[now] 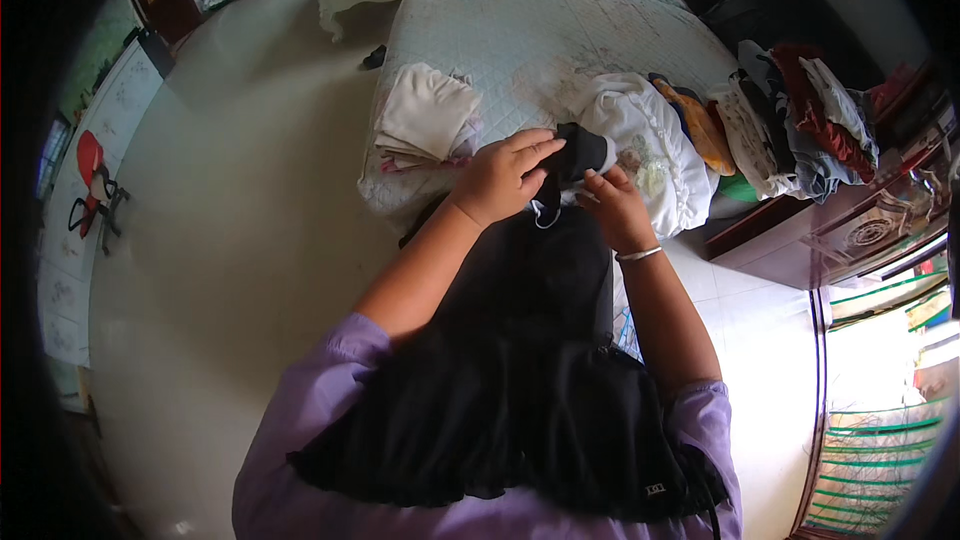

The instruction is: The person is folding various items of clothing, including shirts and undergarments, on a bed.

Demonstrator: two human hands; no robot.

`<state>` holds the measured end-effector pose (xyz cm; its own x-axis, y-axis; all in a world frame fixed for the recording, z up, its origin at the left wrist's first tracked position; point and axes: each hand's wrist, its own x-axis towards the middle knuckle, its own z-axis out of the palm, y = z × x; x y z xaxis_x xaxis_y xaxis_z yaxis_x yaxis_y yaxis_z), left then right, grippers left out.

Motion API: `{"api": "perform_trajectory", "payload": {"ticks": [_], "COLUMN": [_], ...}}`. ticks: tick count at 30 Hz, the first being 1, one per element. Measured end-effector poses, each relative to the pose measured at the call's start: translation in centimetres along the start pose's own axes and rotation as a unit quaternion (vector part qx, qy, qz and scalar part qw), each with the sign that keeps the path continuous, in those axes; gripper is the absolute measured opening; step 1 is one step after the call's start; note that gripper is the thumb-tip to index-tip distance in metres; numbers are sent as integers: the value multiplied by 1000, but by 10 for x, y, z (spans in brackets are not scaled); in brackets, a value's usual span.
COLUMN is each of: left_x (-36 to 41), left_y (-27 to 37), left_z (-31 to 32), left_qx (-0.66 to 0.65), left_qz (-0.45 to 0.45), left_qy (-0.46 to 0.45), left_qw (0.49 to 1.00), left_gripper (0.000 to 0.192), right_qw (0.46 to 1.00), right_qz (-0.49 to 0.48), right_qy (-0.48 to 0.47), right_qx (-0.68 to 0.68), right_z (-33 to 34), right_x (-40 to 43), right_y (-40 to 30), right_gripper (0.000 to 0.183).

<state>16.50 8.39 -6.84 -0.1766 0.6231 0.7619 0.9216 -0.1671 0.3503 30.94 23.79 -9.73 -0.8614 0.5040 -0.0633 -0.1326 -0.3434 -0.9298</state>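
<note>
My left hand (510, 172) is on the left side of a small dark cloth item (583, 152) with a pale grey edge, its fingers over the top. From the right, my right hand (616, 204), with a silvery bangle at the wrist, pinches the item's lower right edge. A thin white loop (547, 219) hangs beneath it. Black fabric (525, 390) with a ruffled edge and a small metal emblem lies across my front and lap. What kind of item I hold cannot be told for certain.
A mattress (480, 30) stretches ahead. Folded pale cloths (427, 112) lie at its left near corner. A white garment (652, 157) and piled clothes (810, 120) are at the right, beside a dark wooden cabinet (840, 225). A red chair (91, 165) stands far left.
</note>
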Motion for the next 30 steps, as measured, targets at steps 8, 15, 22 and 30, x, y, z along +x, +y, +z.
{"api": "perform_trajectory", "payload": {"ticks": [8, 15, 22, 30], "left_x": [-1, -6, -9, -18], "left_y": [9, -3, 7, 22], "left_z": [-17, -32, -27, -5], "left_qx": [-19, 25, 9, -120], "left_qz": [-29, -92, -149, -77], "left_qy": [27, 97, 6, -131], "left_qw": [999, 991, 989, 981], "left_gripper": [32, 28, 30, 62], "right_qw": [991, 992, 982, 975], "right_qz": [-58, -49, -20, 15], "right_qy": [-29, -48, -115, -172], "right_qx": [121, 107, 147, 140], "right_z": [15, -6, -11, -1], "right_x": [-24, -41, -40, -36], "right_y": [-21, -47, -32, -15], "right_gripper": [15, 18, 22, 37]}}
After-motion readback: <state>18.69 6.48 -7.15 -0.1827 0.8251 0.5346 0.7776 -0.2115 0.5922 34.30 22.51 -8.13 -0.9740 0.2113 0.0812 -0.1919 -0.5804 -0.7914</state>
